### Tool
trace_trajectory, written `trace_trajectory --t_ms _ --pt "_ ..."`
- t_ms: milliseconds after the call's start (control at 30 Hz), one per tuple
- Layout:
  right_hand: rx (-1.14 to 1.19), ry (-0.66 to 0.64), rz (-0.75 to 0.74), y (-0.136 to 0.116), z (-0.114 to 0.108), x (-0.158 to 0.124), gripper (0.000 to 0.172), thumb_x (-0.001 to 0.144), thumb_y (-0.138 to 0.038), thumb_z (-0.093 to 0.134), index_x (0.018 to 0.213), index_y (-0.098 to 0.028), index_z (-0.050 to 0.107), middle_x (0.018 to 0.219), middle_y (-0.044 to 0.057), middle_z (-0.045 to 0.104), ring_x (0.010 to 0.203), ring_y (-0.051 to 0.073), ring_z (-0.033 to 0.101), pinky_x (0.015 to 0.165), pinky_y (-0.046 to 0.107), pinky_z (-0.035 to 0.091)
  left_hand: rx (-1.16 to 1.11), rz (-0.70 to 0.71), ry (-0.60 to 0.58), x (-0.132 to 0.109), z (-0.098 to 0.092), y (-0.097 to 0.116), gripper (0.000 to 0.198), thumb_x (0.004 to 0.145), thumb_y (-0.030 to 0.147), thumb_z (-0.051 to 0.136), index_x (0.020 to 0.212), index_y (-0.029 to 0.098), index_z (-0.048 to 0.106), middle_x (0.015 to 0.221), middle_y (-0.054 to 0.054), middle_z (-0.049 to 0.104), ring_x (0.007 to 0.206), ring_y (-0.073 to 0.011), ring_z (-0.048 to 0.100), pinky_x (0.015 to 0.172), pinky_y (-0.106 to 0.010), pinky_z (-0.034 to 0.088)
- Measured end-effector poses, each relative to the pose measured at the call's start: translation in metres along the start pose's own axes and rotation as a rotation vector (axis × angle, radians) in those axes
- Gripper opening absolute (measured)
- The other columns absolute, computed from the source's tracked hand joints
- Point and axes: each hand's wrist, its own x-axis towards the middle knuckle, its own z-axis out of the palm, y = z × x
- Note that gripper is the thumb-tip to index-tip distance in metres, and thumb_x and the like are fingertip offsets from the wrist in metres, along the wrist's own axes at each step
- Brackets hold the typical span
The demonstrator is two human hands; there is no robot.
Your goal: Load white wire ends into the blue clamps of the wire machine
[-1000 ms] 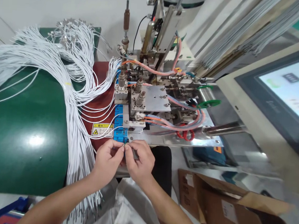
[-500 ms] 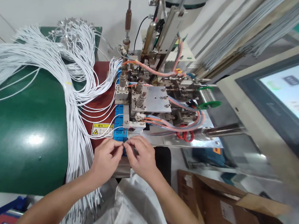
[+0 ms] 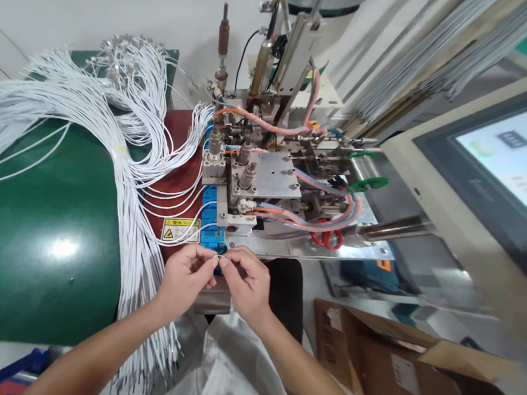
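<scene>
My left hand [image 3: 187, 278] and my right hand [image 3: 245, 281] meet fingertip to fingertip at the near end of a row of blue fixtures [image 3: 211, 208]. Both are pinched on the thin wire ends of a cable, with a bit of green and white showing between them [image 3: 219, 254]. The rest of that cable is hidden by my fingers. Other white cables run from a thick bundle [image 3: 126, 168] on the left into the blue fixtures. Below, the bundle's loose ends hang beside my left forearm.
A machine with metal blocks [image 3: 269, 173] and orange and clear hoses stands beyond my hands. A tilted touchscreen [image 3: 514, 144] is at right. Cardboard boxes [image 3: 396, 360] sit low on the right. A green surface [image 3: 44, 253] lies left, next to a yellow warning label [image 3: 181, 229].
My fingertips have shifted slightly lower and the fingers have rolled, so thin green and white wire ends now show between them. The machine and the cable bundle look the same.
</scene>
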Motion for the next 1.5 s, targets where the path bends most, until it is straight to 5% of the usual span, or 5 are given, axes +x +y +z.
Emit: trace_trajectory --t_ms 267,567,867,1267,1500 --pt "0.065 -0.017 0.15 0.001 -0.007 0.004 0.008 0.075 -0.02 0.057 0.069 -0.017 0.061 0.067 0.002 0.059 0.062 0.013 0.055 0.056 0.025 0.045 -0.027 0.014 -0.068 0.0 0.001 -0.004 0.035 0.073 0.029 0.062 0.105 0.016 0.058 0.063 0.005 0.053 0.048 -0.0067 0.055 0.046 -0.017 0.045" --pt "-0.226 0.023 -0.031 0.007 -0.01 0.002 0.014 0.075 -0.018 0.055 0.061 -0.019 0.056 0.062 0.001 0.058 0.061 0.014 0.055 0.06 0.026 0.045 0.196 0.084 -0.15 0.004 -0.009 -0.004 0.03 0.077 0.023 0.057 0.106 0.018 0.054 0.072 0.003 0.055 0.052 -0.007 0.054 0.049 -0.017 0.043" --pt "-0.316 -0.075 0.131 0.032 -0.01 0.005 0.014 0.079 -0.023 0.048 0.067 -0.019 0.056 0.064 0.001 0.057 0.06 0.014 0.053 0.056 0.025 0.043 0.869 0.464 -0.14 0.019 -0.027 0.002 0.016 0.081 0.014 0.048 0.088 0.019 0.062 0.084 -0.003 0.06 0.076 -0.0158 0.058 0.073 -0.03 0.046" --pt "-0.309 -0.249 0.101 0.037 -0.016 0.018 0.019 0.084 -0.024 0.041 0.069 -0.02 0.053 0.065 0.0 0.056 0.061 0.014 0.054 0.058 0.025 0.042 1.014 0.519 -0.123 0.025 -0.023 0.002 0.015 0.081 0.01 0.047 0.08 0.018 0.06 0.078 -0.003 0.062 0.075 -0.0171 0.058 0.071 -0.03 0.046" --pt "-0.414 -0.093 -0.029 0.048 0.001 0.012 0.03 0.089 -0.025 0.034 0.06 -0.021 0.042 0.055 -0.003 0.044 0.052 0.013 0.044 0.052 0.025 0.035 1.068 0.637 -0.078 0.022 -0.025 -0.008 0.017 0.084 0.013 0.046 0.085 0.018 0.062 0.081 -0.004 0.063 0.077 -0.017 0.06 0.075 -0.031 0.048"
